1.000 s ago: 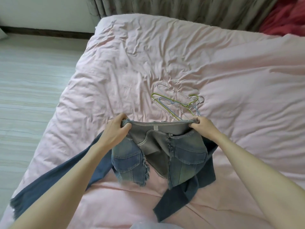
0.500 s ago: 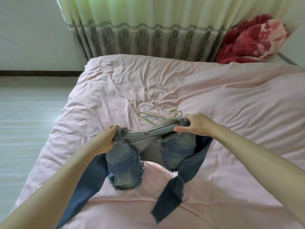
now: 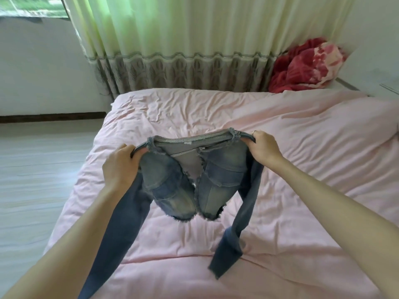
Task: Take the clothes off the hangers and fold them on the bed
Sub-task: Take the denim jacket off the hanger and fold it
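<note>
A short faded denim jacket (image 3: 220, 173) with frayed hems hangs in the air above the pink bed (image 3: 302, 134), its front panels open toward me. My left hand (image 3: 121, 167) grips its left shoulder and my right hand (image 3: 262, 146) grips its right shoulder. Both dark blue sleeves dangle; the right sleeve (image 3: 235, 238) touches the bedspread and the left sleeve (image 3: 121, 229) runs down past my forearm. The jacket hides the hangers that lay on the bed behind it.
A red and white blanket (image 3: 306, 65) is bunched at the far right by the curtain (image 3: 183, 50). Pale wooden floor (image 3: 38, 173) lies left of the bed. The bedspread is wrinkled.
Both hands have lifted the jacket higher and farther from me, spreading its shoulders. My view tilted up, and the hangers went out of sight behind the jacket.
</note>
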Demonstrator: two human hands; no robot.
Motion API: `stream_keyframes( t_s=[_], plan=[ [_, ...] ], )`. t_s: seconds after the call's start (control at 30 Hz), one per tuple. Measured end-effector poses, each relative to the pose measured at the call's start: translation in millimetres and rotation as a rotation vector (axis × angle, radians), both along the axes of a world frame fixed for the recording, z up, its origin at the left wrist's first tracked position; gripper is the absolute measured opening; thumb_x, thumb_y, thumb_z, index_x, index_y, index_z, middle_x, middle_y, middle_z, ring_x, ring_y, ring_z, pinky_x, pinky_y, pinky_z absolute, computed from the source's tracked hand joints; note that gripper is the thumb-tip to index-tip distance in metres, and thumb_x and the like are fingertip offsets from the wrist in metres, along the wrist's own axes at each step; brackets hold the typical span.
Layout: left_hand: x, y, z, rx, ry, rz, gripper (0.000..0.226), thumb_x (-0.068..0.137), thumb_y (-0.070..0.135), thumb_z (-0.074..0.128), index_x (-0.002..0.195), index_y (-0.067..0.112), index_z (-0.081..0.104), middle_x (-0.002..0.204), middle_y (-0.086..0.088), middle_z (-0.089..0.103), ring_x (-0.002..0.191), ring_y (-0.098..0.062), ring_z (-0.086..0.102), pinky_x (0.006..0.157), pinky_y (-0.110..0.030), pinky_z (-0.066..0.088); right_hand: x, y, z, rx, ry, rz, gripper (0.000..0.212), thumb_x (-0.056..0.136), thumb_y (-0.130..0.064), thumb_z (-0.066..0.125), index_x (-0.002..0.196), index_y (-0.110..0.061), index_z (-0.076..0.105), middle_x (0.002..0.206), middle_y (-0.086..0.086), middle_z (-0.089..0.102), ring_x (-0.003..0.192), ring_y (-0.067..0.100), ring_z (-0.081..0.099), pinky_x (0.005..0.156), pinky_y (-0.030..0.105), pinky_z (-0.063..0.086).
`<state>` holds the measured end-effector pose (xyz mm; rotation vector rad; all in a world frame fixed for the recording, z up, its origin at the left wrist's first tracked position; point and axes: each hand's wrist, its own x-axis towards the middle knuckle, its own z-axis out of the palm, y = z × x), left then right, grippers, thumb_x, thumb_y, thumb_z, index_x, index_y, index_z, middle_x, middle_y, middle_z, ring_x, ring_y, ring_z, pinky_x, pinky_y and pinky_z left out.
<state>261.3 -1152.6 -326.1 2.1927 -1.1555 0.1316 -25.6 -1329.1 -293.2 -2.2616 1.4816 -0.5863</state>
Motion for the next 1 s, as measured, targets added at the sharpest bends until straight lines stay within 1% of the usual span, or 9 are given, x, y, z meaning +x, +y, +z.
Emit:
stream_keyframes(
  t_s=[0.17, 0.27, 0.33, 0.4, 0.53, 0.77, 0.83, 0.9, 1.0],
  plan=[
    [-10.8, 17.3, -18.9, 0.053, 0.264, -0.068, 0.029, 0.098, 0.026, 0.045, 0.092, 0.001, 0.059, 0.094, -0.024, 0.065, 0.090, -0.040, 0.057, 0.070, -0.038, 0.038, 5.1, 24.0, -28.7, 0.331, -0.288, -0.159, 0.025, 0.096, -0.026, 0.051, 0.082, -0.006, 0.055, 0.081, 0.008, 0.052, 0.081, 0.023, 0.046, 0.068, 0.029, 0.034],
    [-19.0, 31.2, -15.2, 0.008, 0.227, -0.120, 0.024, 0.097, 0.018, 0.048, 0.083, 0.000, 0.053, 0.081, -0.020, 0.062, 0.082, -0.039, 0.056, 0.064, -0.035, 0.032, -2.0, 40.1, -31.4, 0.388, -0.406, -0.246, 0.032, 0.094, -0.028, 0.054, 0.067, -0.012, 0.046, 0.065, 0.001, 0.042, 0.074, 0.021, 0.041, 0.056, 0.030, 0.030],
    [-27.1, 45.6, -5.6, -0.066, 0.142, -0.125, 0.026, 0.095, 0.017, 0.051, 0.073, 0.006, 0.045, 0.067, -0.006, 0.051, 0.073, -0.034, 0.053, 0.061, -0.034, 0.031, -13.6, 51.8, -21.2, 0.270, -0.319, -0.215, 0.042, 0.094, -0.032, 0.055, 0.060, -0.014, 0.035, 0.060, 0.000, 0.039, 0.068, 0.023, 0.040, 0.053, 0.035, 0.024],
    [-37.9, 58.1, 4.0, -0.120, 0.070, -0.097, 0.024, 0.096, 0.021, 0.051, 0.076, 0.007, 0.048, 0.073, -0.002, 0.051, 0.073, -0.029, 0.049, 0.062, -0.034, 0.033, -25.8, 64.6, -8.7, 0.119, -0.191, -0.134, 0.047, 0.092, -0.037, 0.055, 0.058, -0.014, 0.033, 0.058, 0.001, 0.041, 0.067, 0.026, 0.042, 0.056, 0.036, 0.022],
    [-64.1, 86.1, 14.9, -0.169, -0.088, 0.069, 0.029, 0.098, 0.031, 0.046, 0.098, 0.005, 0.058, 0.090, -0.014, 0.062, 0.076, -0.034, 0.053, 0.062, -0.035, 0.033, -50.1, 95.4, 17.2, -0.022, -0.177, -0.023, 0.049, 0.088, -0.043, 0.060, 0.055, -0.017, 0.034, 0.053, -0.003, 0.040, 0.059, 0.021, 0.041, 0.048, 0.029, 0.026],
    [-117.2, 150.0, 44.3, -0.332, -0.130, 0.181, 0.032, 0.096, 0.038, 0.048, 0.095, 0.009, 0.061, 0.070, -0.022, 0.062, 0.065, -0.045, 0.054, 0.059, -0.041, 0.038, -96.7, 156.0, 72.4, -0.262, -0.176, 0.045, 0.060, 0.080, -0.056, 0.064, 0.050, -0.015, 0.031, 0.046, 0.000, 0.036, 0.049, 0.017, 0.037, 0.045, 0.031, 0.024],
    [-131.5, 168.4, 58.3, -0.430, -0.129, 0.109, 0.030, 0.094, 0.037, 0.053, 0.088, 0.008, 0.063, 0.064, -0.015, 0.059, 0.062, -0.040, 0.052, 0.059, -0.037, 0.038, -110.6, 170.1, 85.5, -0.311, -0.195, 0.055, 0.061, 0.078, -0.056, 0.065, 0.048, -0.014, 0.033, 0.045, 0.001, 0.036, 0.047, 0.016, 0.036, 0.045, 0.032, 0.024],
    [-141.6, 182.1, 76.6, -0.496, -0.115, 0.033, 0.028, 0.092, 0.036, 0.057, 0.083, 0.010, 0.063, 0.062, 0.002, 0.058, 0.059, -0.022, 0.051, 0.058, -0.032, 0.035, -123.0, 178.4, 97.0, -0.319, -0.248, 0.093, 0.057, 0.077, -0.056, 0.066, 0.050, -0.010, 0.046, 0.048, 0.004, 0.047, 0.051, 0.020, 0.045, 0.047, 0.032, 0.031],
    [-151.2, 194.2, 106.5, -0.520, -0.087, -0.064, 0.030, 0.089, 0.036, 0.061, 0.070, 0.015, 0.053, 0.059, 0.021, 0.053, 0.052, 0.002, 0.041, 0.053, -0.015, 0.030, -137.0, 188.8, 115.7, -0.254, -0.280, 0.170, 0.050, 0.075, -0.059, 0.065, 0.071, -0.009, 0.071, 0.068, 0.010, 0.067, 0.070, 0.023, 0.061, 0.061, 0.035, 0.047]
  ],
)
